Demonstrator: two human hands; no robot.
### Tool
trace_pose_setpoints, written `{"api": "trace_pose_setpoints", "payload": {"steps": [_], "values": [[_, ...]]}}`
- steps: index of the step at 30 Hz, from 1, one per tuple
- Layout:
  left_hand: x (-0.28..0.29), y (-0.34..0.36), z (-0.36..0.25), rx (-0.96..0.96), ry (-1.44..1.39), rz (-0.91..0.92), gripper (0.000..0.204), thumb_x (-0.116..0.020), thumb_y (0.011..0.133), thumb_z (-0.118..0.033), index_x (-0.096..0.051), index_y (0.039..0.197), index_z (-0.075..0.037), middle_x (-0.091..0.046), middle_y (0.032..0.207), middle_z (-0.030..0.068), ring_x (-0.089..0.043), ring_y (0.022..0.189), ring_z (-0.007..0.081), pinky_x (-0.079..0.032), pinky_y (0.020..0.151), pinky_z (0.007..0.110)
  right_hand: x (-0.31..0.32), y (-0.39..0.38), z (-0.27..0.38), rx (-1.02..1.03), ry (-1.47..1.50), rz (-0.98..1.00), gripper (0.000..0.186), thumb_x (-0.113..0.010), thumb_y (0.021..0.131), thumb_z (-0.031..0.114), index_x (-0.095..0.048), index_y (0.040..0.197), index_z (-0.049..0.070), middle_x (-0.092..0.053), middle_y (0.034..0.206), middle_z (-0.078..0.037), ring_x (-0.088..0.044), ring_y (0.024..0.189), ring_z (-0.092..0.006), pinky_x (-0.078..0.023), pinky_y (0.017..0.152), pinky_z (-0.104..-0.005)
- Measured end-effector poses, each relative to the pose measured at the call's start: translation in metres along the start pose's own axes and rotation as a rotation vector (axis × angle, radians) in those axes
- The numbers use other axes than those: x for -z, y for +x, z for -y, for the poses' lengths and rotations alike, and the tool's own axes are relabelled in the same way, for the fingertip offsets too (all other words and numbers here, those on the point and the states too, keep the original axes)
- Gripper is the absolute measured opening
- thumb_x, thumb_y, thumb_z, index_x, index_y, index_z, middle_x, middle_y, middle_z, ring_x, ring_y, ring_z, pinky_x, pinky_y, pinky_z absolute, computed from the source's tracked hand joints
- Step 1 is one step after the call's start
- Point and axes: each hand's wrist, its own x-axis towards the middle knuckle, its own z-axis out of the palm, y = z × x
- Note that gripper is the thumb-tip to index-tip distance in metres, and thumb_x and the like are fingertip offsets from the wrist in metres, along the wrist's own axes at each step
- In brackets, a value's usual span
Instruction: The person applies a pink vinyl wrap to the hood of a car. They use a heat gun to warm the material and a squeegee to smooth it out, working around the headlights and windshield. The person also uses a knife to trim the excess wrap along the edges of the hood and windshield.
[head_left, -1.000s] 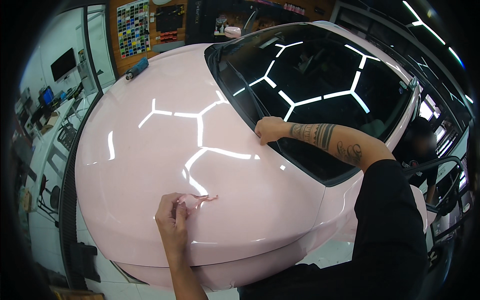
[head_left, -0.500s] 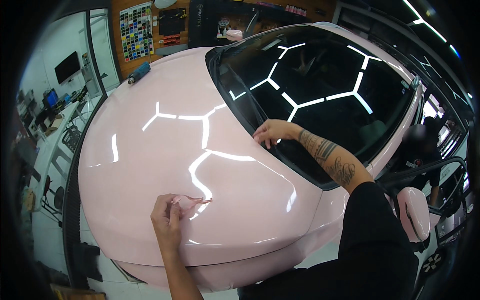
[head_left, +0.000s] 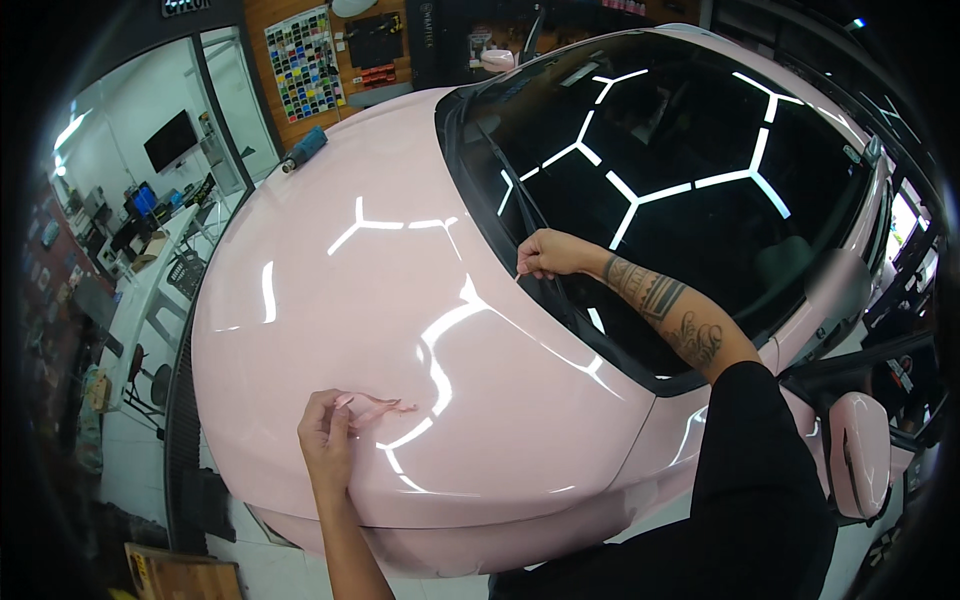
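The glossy pink hood (head_left: pixel 300 330) of a car spreads out below me, its rear edge running along the dark windshield (head_left: pixel 690 150). Over the hood's near part, my left hand (head_left: pixel 325 430) pinches a crumpled strip of thin pink film (head_left: pixel 375 408), whose loose end trails to the right. My right hand (head_left: pixel 545 254), its forearm reaching across the windshield's lower corner, is closed at the hood's rear edge beside a black wiper arm (head_left: pixel 520 195). Something small and thin pokes down from its fingertips; what it is, I cannot make out.
A blue heat gun (head_left: pixel 304 149) lies on the hood's far left edge. The pink side mirror (head_left: pixel 860 455) juts out at the right. A color swatch board (head_left: pixel 303 65) hangs on the back wall. Wooden boxes (head_left: pixel 185 572) sit on the floor at lower left.
My right hand's fingers have drawn together into a tighter pinch at the hood edge. My left hand still holds the film strip. The whole view has shifted somewhat.
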Motion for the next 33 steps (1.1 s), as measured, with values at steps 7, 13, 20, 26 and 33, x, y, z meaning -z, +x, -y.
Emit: {"api": "trace_pose_setpoints", "payload": {"steps": [7,13,20,26,33], "values": [[-0.012,0.004,-0.004,-0.018,0.061,-0.069,0.011,-0.049,0.091,-0.003,-0.058,0.094,0.001,-0.054,0.08,0.0012,-0.049,0.065,0.0073,-0.042,0.059,0.021,0.032,0.026,-0.013,0.096,-0.26,-0.3,0.017,-0.06,0.079,0.017,-0.068,0.076,0.001,-0.066,0.07,-0.013,-0.065,0.066,-0.0256,-0.05,0.063,-0.0356],[-0.017,0.003,-0.008,0.03,0.157,-0.122,0.012,-0.051,0.093,-0.009,-0.059,0.095,0.0,-0.054,0.076,0.0004,-0.049,0.065,0.0066,-0.041,0.06,0.021,0.053,0.086,-0.038,0.111,-0.376,-0.413,0.016,-0.064,0.077,0.02,-0.069,0.078,0.004,-0.066,0.082,-0.017,-0.064,0.083,-0.034,-0.05,0.076,-0.0411],[-0.022,0.004,-0.007,0.077,0.262,-0.16,0.014,-0.05,0.094,-0.01,-0.059,0.094,0.0,-0.056,0.08,0.0008,-0.048,0.065,0.0061,-0.041,0.059,0.02,0.045,0.136,-0.054,-0.223,0.964,-0.334,0.015,-0.05,0.091,0.009,-0.056,0.095,-0.004,-0.06,0.078,-0.012,-0.063,0.06,-0.023,-0.056,0.058,-0.0329],[-0.023,0.01,-0.005,0.08,0.299,-0.165,0.015,-0.049,0.095,-0.011,-0.059,0.093,0.0,-0.056,0.083,0.0013,-0.048,0.067,0.006,-0.041,0.059,0.02,0.053,0.154,-0.074,0.066,1.042,-0.089,0.017,-0.047,0.094,0.015,-0.049,0.079,0.007,-0.046,0.068,-0.004,-0.043,0.049,-0.0136,-0.047,0.045,-0.0325],[-0.026,0.01,-0.003,0.104,0.392,-0.187,0.014,-0.049,0.095,-0.01,-0.058,0.091,-0.001,-0.056,0.082,0.0004,-0.047,0.067,0.0056,-0.04,0.059,0.02,0.122,0.161,-0.095,0.434,-0.027,-0.323,0.023,-0.052,0.088,0.02,-0.058,0.078,0.001,-0.062,0.068,-0.013,-0.062,0.062,-0.0262,-0.05,0.056,-0.037]]}}
